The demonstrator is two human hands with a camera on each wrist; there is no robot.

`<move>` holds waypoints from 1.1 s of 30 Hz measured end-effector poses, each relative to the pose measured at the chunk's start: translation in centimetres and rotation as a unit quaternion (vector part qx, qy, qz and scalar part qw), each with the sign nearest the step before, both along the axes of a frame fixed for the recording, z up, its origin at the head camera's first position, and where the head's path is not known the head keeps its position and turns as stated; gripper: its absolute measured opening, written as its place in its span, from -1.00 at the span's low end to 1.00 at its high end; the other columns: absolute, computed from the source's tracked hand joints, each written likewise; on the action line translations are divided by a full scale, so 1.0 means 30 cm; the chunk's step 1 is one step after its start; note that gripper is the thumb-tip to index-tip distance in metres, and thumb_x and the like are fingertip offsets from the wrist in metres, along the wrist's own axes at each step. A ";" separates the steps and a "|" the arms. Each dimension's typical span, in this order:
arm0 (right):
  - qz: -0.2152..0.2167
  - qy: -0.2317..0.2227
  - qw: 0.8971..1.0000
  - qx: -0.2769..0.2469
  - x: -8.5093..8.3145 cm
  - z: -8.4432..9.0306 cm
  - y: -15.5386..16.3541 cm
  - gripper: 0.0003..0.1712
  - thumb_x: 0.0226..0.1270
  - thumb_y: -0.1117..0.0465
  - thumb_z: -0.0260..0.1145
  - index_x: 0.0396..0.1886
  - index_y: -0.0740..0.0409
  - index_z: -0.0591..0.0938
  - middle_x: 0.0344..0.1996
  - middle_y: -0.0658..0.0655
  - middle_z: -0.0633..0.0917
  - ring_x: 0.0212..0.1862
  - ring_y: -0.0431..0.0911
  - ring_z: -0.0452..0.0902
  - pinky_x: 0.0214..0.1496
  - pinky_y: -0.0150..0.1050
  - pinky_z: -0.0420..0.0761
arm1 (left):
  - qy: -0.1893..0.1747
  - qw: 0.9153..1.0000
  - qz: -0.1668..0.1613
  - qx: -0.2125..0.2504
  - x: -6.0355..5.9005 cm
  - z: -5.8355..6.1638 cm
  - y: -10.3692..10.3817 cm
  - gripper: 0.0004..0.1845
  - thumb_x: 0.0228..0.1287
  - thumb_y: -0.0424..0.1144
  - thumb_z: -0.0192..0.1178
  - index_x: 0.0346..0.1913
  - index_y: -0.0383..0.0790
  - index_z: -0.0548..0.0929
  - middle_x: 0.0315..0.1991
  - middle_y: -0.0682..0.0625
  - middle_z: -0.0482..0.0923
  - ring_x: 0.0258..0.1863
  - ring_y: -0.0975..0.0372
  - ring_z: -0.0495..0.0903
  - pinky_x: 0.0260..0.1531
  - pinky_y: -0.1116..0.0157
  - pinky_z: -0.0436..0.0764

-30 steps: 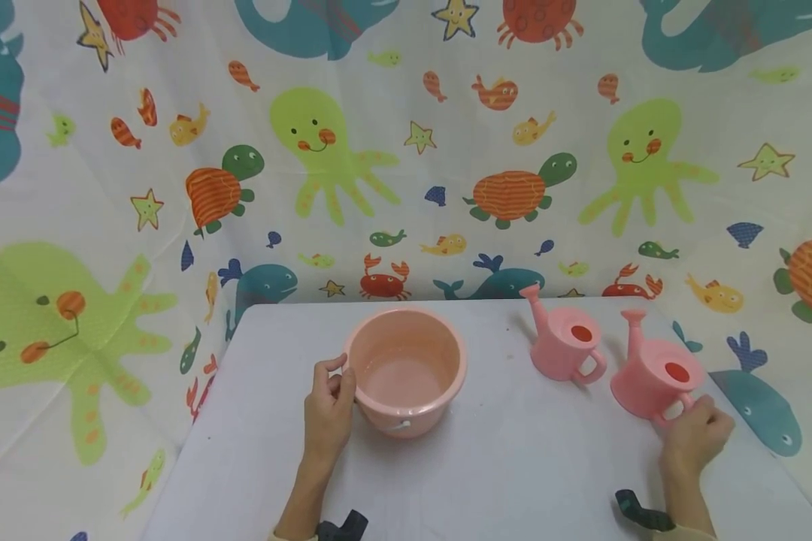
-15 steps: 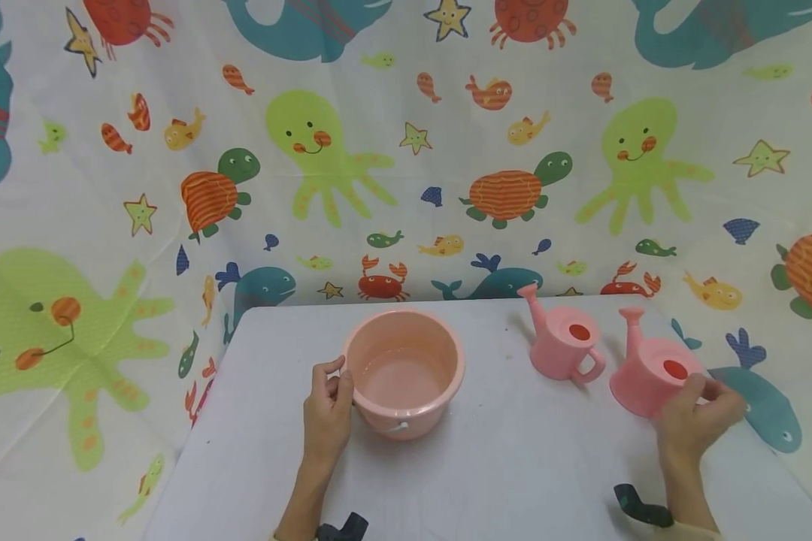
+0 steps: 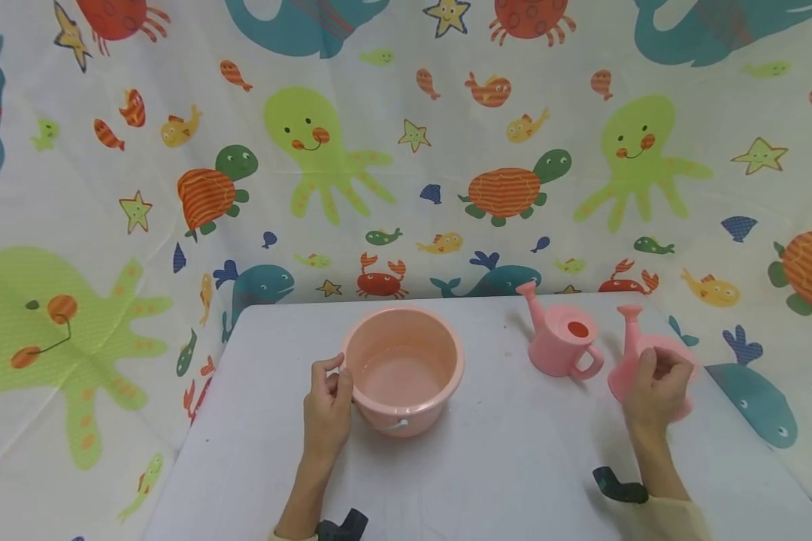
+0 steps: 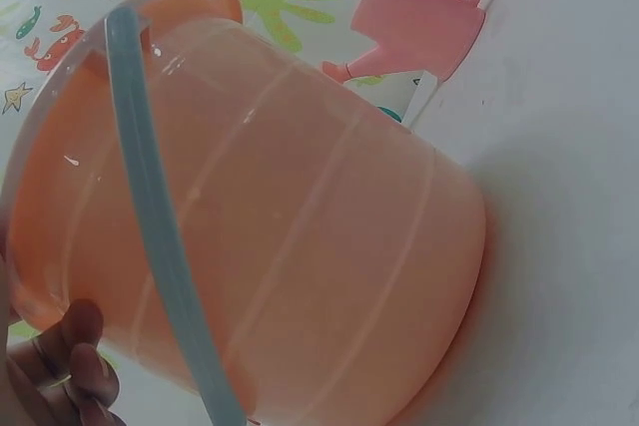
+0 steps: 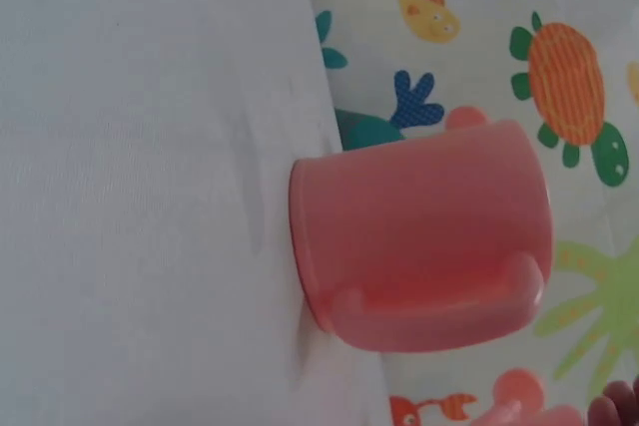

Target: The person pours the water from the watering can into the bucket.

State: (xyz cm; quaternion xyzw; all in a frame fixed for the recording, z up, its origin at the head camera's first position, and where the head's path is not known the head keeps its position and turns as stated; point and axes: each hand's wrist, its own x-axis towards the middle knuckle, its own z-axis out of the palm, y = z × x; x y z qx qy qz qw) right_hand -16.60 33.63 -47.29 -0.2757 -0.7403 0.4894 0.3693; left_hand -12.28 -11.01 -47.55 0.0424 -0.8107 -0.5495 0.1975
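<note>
A peach bucket (image 3: pixel 406 330) stands upright on the white table. My left hand (image 3: pixel 328 406) pinches its left rim, and in the left wrist view the curled fingers (image 4: pixel 85 331) lie at that rim beside the pale bail handle (image 4: pixel 155 207). At the right, my right hand (image 3: pixel 656 387) overlaps a pink watering can (image 3: pixel 620 377), hiding much of its body, with fingers loosely bent and nothing in them. The right wrist view shows this can's handle (image 5: pixel 439 321) with no fingers around it; a few fingertips (image 5: pixel 621 404) appear in the lower right corner.
A second pink watering can (image 3: pixel 558 353) stands between the bucket and the right-hand can, its spout pointing up and left. Behind the white table (image 3: pixel 501 466) hangs a curtain (image 3: pixel 433 165) printed with sea animals, which also runs along both sides.
My right hand has left the handle side of the right-hand watering can, risen, and moved left over the can's body. The left hand and bucket stay put.
</note>
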 end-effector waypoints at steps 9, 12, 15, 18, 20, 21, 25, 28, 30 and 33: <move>0.066 -0.031 0.997 0.017 -0.036 -0.029 -0.063 -0.54 0.54 -0.11 0.00 0.28 -0.04 0.42 0.18 0.04 0.53 0.15 -0.18 0.42 0.35 -0.22 0.44 | -0.009 1.000 0.003 -0.008 0.006 0.001 -0.007 -0.72 0.54 -0.17 -0.02 0.19 -0.14 0.46 -0.47 -0.07 0.68 -0.68 0.36 0.32 -0.68 0.41 0.29; 0.083 -0.047 0.995 0.024 -0.044 -0.052 -0.074 -0.48 0.55 -0.12 -0.03 0.34 0.03 0.40 0.26 0.10 0.53 0.23 -0.05 0.44 0.37 -0.17 0.46 | -0.009 1.000 0.006 -0.013 0.012 0.000 -0.010 -0.72 0.53 -0.19 -0.01 0.18 -0.15 0.47 -0.47 -0.08 0.70 -0.70 0.37 0.30 -0.70 0.41 0.28; 0.093 -0.061 0.994 0.010 -0.050 -0.066 -0.081 -0.43 0.56 -0.14 -0.05 0.38 0.04 0.37 0.30 0.09 0.51 0.20 -0.07 0.45 0.24 -0.31 0.50 | -0.009 1.000 0.003 -0.013 0.014 -0.001 -0.010 -0.72 0.53 -0.19 -0.01 0.18 -0.14 0.47 -0.51 -0.02 0.66 -0.70 0.37 0.29 -0.70 0.41 0.27; 0.096 -0.073 0.993 -0.008 -0.057 -0.076 -0.086 -0.41 0.55 -0.17 -0.05 0.40 0.02 0.35 0.33 0.08 0.48 0.09 -0.22 0.42 0.05 -0.46 0.47 | -0.009 1.000 -0.001 -0.012 0.015 0.000 -0.010 -0.73 0.53 -0.19 -0.02 0.19 -0.12 0.46 -0.54 0.03 0.62 -0.69 0.35 0.29 -0.69 0.41 0.27; 0.097 -0.073 0.992 -0.021 -0.063 -0.082 -0.090 -0.41 0.55 -0.17 -0.05 0.41 0.02 0.33 0.31 0.08 0.47 0.01 -0.30 0.38 -0.03 -0.50 0.43 | -0.010 1.000 -0.002 -0.011 0.015 0.000 -0.010 -0.72 0.53 -0.19 -0.02 0.19 -0.12 0.46 -0.54 0.04 0.62 -0.69 0.35 0.30 -0.68 0.40 0.28; 0.096 -0.072 0.992 -0.024 -0.066 -0.085 -0.092 -0.41 0.55 -0.16 -0.05 0.40 0.02 0.33 0.28 0.07 0.47 -0.02 -0.32 0.37 -0.05 -0.52 0.42 | -0.010 1.000 -0.003 -0.011 0.015 0.000 -0.009 -0.72 0.53 -0.19 -0.02 0.19 -0.12 0.46 -0.54 0.04 0.61 -0.68 0.34 0.30 -0.69 0.40 0.28; 0.091 -0.067 0.993 -0.044 -0.075 -0.092 -0.104 -0.43 0.55 -0.15 -0.07 0.39 0.03 0.31 0.00 -0.09 0.47 -0.09 -0.29 0.43 -0.09 -0.56 0.43 | -0.011 1.000 -0.002 -0.010 0.014 0.000 -0.009 -0.72 0.53 -0.18 -0.02 0.20 -0.10 0.46 -0.56 0.05 0.60 -0.68 0.34 0.30 -0.69 0.40 0.27; 0.093 -0.063 0.992 -0.061 -0.083 -0.097 -0.104 -0.45 0.54 -0.16 -0.07 0.37 -0.03 0.30 -0.14 -0.18 0.43 -0.13 -0.22 0.44 -0.13 -0.56 0.45 | -0.009 1.000 -0.001 -0.010 0.013 0.002 -0.008 -0.72 0.54 -0.17 -0.02 0.20 -0.10 0.46 -0.55 0.05 0.61 -0.68 0.34 0.30 -0.68 0.40 0.28; 0.097 -0.057 0.991 -0.072 -0.089 -0.099 -0.101 -0.45 0.54 -0.15 -0.06 0.42 -0.14 0.26 -0.14 -0.21 0.41 -0.15 -0.19 0.43 -0.13 -0.55 0.47 | -0.009 1.000 -0.002 -0.010 0.012 0.004 -0.008 -0.72 0.54 -0.17 -0.03 0.20 -0.10 0.46 -0.54 0.04 0.61 -0.67 0.33 0.31 -0.68 0.40 0.28; 0.103 -0.047 0.989 -0.091 -0.097 -0.107 -0.096 -0.42 0.55 -0.12 -0.06 0.51 -0.33 0.15 -0.16 -0.17 0.42 -0.20 -0.15 0.42 -0.15 -0.51 0.49 | -0.010 1.000 -0.001 -0.011 0.011 0.007 -0.007 -0.72 0.54 -0.16 -0.03 0.20 -0.10 0.46 -0.54 0.04 0.62 -0.67 0.33 0.32 -0.68 0.40 0.28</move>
